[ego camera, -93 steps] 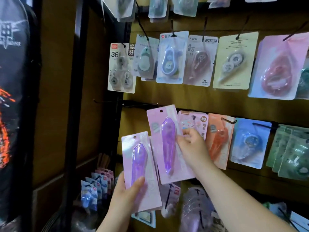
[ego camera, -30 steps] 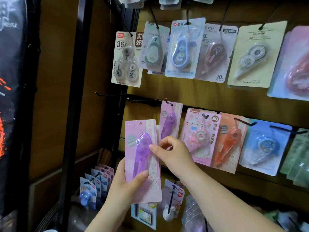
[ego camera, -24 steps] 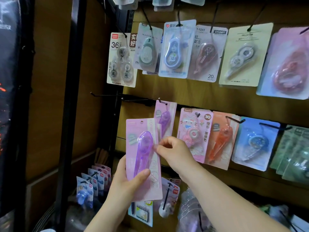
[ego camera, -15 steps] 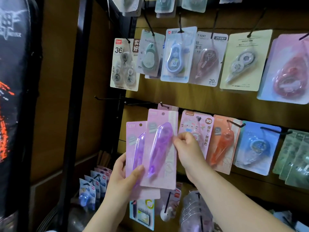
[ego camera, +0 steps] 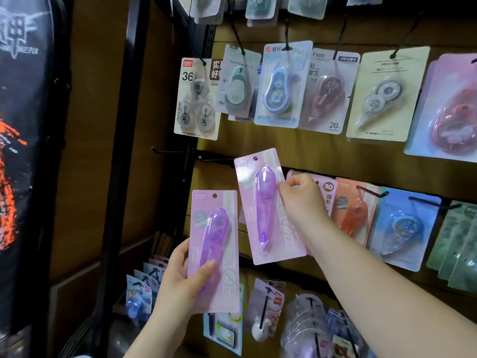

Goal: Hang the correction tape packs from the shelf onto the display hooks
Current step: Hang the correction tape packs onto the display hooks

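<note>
1. Wooden display wall (ego camera: 322, 151) fills the far side. Rows of black hooks on it carry carded packs. A black post (ego camera: 121, 151) stands at its left edge, and a dark printed bag (ego camera: 23, 125) hangs further left.
2. The right hand (ego camera: 302, 200) pinches the right edge of the raised pack (ego camera: 268, 205) between thumb and curled fingers, level with the upper part of its purple tape case.
3. This raised pack is a lilac card held up against the wall, tilted with its top leaning left. Its punched hole lies just right of the tip of a short hook (ego camera: 214, 159). I cannot tell whether the hook passes through the hole.
4. The left hand (ego camera: 185, 277) grips the lower pack (ego camera: 214, 249) at its bottom left. The thumb presses across the front over the lower end of the purple case, and the fingers are curled behind the card.
5. The lower pack is the same kind, held nearly upright. It is nearer than the raised pack, down and to the left of it, and the two do not touch.
6. A longer hook (ego camera: 180, 152) juts out left of the short one.
7. Right of the right hand hang a pink pack (ego camera: 327, 192), partly hidden by the hand, an orange pack (ego camera: 353, 213), a blue pack (ego camera: 405, 228) and green packs (ego camera: 459, 241).
8. In the row above hang a pack marked 36 (ego camera: 196, 99), a pale blue pack (ego camera: 281, 83) and a cream pack (ego camera: 384, 96).
9. More small packs (ego camera: 268, 313) hang low, beneath both hands.
</note>
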Tool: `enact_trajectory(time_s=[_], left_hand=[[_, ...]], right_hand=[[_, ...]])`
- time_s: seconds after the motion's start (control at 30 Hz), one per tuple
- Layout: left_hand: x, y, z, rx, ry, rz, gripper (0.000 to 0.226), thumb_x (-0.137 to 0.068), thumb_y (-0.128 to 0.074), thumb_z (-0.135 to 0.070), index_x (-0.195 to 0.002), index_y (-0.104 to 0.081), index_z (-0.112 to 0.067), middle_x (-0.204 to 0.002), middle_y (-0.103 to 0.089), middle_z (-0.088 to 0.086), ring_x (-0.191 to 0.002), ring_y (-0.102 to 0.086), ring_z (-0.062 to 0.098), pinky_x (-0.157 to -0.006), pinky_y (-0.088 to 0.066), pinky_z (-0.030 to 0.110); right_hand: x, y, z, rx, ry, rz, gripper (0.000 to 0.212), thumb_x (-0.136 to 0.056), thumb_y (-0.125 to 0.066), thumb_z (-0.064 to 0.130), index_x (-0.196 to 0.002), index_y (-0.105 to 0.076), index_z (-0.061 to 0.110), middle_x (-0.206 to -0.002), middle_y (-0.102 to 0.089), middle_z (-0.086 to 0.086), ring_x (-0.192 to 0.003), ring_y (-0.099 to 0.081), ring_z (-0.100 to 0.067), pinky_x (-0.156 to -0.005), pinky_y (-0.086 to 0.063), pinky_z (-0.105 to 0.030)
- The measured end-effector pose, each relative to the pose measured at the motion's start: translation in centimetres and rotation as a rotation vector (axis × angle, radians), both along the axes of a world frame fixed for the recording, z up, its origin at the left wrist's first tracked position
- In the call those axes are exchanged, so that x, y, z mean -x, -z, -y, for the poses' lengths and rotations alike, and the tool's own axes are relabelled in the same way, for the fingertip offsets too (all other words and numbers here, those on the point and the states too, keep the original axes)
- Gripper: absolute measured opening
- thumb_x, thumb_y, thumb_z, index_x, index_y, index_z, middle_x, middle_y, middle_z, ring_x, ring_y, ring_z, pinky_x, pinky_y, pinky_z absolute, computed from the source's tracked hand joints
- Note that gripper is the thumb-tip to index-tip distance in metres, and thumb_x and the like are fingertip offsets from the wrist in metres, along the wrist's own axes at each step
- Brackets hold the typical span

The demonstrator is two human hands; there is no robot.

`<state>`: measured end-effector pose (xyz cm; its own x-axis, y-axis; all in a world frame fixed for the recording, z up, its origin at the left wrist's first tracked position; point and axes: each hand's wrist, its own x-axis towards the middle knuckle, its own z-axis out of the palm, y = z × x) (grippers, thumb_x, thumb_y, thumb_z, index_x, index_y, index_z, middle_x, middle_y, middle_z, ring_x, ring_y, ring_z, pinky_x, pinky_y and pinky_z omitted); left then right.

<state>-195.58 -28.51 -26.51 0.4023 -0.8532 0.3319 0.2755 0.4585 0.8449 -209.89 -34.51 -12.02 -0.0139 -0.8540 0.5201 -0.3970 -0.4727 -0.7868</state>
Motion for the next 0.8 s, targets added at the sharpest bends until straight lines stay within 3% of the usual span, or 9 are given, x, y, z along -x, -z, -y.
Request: enact_trajectory(time_s=[0.07, 0.13, 0.2, 0.3, 0.4, 0.5, 0.6, 0.7, 0.8], left_hand=[[-0.5, -0.1, -0.2, -0.002, -0.001, -0.001, 0.039, -0.077, -0.068, -0.003, -0.104, -0.053, -0.028, -0.08, -0.073, -0.004, -0.08, -0.067, 0.022, -0.073, -0.054, 0.04], [-0.8, 0.0, -0.4, 0.005, -0.01, 0.007, 0.046, -0.067, -0.073, -0.015, -0.105, -0.052, -0.029, -0.089, -0.07, -0.004, -0.08, -0.068, 0.02, -0.071, -0.055, 0.038], [-1.1, 0.4, -0.3, 0.007, -0.021, 0.01, 0.046, -0.06, -0.065, -0.023, -0.103, -0.052, -0.032, -0.091, -0.07, -0.005, -0.08, -0.068, 0.018, -0.068, -0.056, 0.035], [-1.4, 1.0, 0.0, 0.013, -0.008, 0.013, 0.045, -0.06, -0.066, -0.024, -0.103, -0.053, -0.032, -0.084, -0.073, -0.008, -0.075, -0.07, 0.013, -0.062, -0.058, 0.028], [-1.6, 1.2, 0.1, 0.005, -0.009, 0.019, 0.05, -0.064, -0.074, -0.027, -0.108, -0.051, -0.029, -0.094, -0.07, -0.005, -0.08, -0.07, 0.015, -0.06, -0.059, 0.026], [-2.1, 1.5, 0.5, 0.01, -0.017, -0.006, 0.05, -0.059, -0.066, -0.023, -0.107, -0.052, -0.029, -0.093, -0.07, -0.004, -0.074, -0.071, 0.012, -0.054, -0.057, 0.024], [-2.7, 1.7, 1.0, 0.01, -0.021, -0.016, 0.048, -0.058, -0.065, -0.022, -0.104, -0.053, -0.031, -0.089, -0.071, -0.005, -0.076, -0.071, 0.014, -0.056, -0.058, 0.025], [-3.0, 1.8, 1.3, -0.004, -0.021, -0.007, 0.049, -0.061, -0.075, -0.026, -0.104, -0.051, -0.033, -0.101, -0.066, -0.001, -0.09, -0.068, 0.021, -0.064, -0.06, 0.031], [-2.9, 2.0, 1.6, -0.015, -0.02, -0.002, 0.047, -0.064, -0.077, -0.027, -0.103, -0.051, -0.033, -0.098, -0.067, 0.0, -0.088, -0.068, 0.021, -0.06, -0.06, 0.029]], right_hand=[[-0.1, 0.1, 0.3, -0.002, 0.029, -0.025, 0.021, -0.093, -0.045, 0.02, -0.072, -0.04, 0.019, -0.065, -0.046, 0.002, -0.057, -0.042, -0.011, -0.049, -0.028, -0.024], [-0.2, 0.4, 0.7, 0.008, 0.053, -0.042, 0.021, -0.093, -0.044, 0.02, -0.072, -0.04, 0.02, -0.066, -0.046, 0.002, -0.059, -0.044, -0.012, -0.05, -0.031, -0.024], [-0.3, 0.7, 1.2, 0.023, 0.07, -0.051, 0.025, -0.093, -0.044, 0.019, -0.069, -0.038, 0.022, -0.066, -0.045, 0.003, -0.06, -0.044, -0.013, -0.051, -0.032, -0.025], [-0.6, 1.5, 1.9, 0.018, 0.097, -0.089, 0.02, -0.094, -0.042, 0.019, -0.074, -0.04, 0.018, -0.065, -0.041, 0.003, -0.057, -0.039, -0.01, -0.049, -0.027, -0.024], [-1.1, 2.0, 2.8, -0.01, 0.139, -0.102, 0.014, -0.095, -0.04, 0.018, -0.081, -0.041, 0.014, -0.065, -0.04, 0.004, -0.057, -0.035, -0.007, -0.048, -0.023, -0.023], [-1.6, 2.0, 4.1, -0.025, 0.174, -0.083, 0.03, -0.095, -0.04, 0.015, -0.066, -0.033, 0.019, -0.065, -0.039, 0.004, -0.056, -0.035, -0.006, -0.048, -0.022, -0.023], [-1.9, 2.1, 5.6, -0.041, 0.201, -0.077, 0.033, -0.095, -0.039, 0.014, -0.064, -0.029, 0.021, -0.065, -0.038, 0.003, -0.056, -0.035, -0.008, -0.047, -0.023, -0.024], [-2.4, 2.4, 6.8, -0.059, 0.196, -0.079, 0.032, -0.096, -0.037, 0.015, -0.065, -0.028, 0.022, -0.067, -0.038, 0.001, -0.056, -0.036, -0.011, -0.048, -0.026, -0.024], [-2.8, 2.6, 7.2, -0.05, 0.197, -0.087, 0.017, -0.096, -0.037, 0.017, -0.079, -0.036, 0.017, -0.069, -0.038, 0.001, -0.057, -0.039, -0.011, -0.048, -0.028, -0.022]])
